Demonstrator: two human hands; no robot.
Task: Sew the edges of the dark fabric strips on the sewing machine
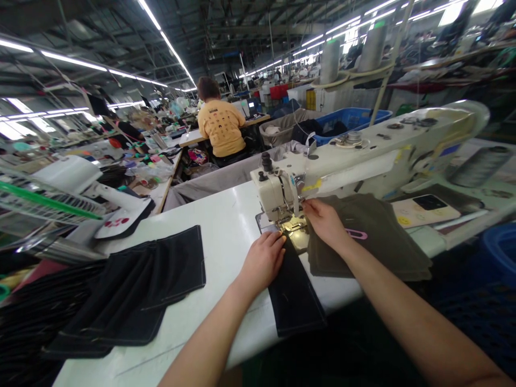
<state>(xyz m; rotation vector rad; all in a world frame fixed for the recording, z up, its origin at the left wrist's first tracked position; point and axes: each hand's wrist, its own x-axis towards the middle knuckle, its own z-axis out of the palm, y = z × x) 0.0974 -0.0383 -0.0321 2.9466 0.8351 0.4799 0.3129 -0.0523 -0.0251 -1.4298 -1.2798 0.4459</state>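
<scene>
My left hand [263, 260] lies flat, fingers together, on a narrow dark fabric piece [296, 293] that runs from the table's front edge up to the needle area of the cream sewing machine [363, 156]. My right hand [325, 221] rests on the same piece just right of the presser foot, fingers curled down against the cloth by the needle plate. A stack of olive-grey fabric [379, 239] with a pink clip [357, 234] lies under my right wrist.
Stitched dark fabric pieces [137, 293] are piled on the left of the white table [226, 226]. A phone [427, 207] lies right of the machine. A person in a yellow shirt [221, 129] sits ahead. A blue bin [350, 119] stands behind the machine, and a thread cone [479, 166] to the right.
</scene>
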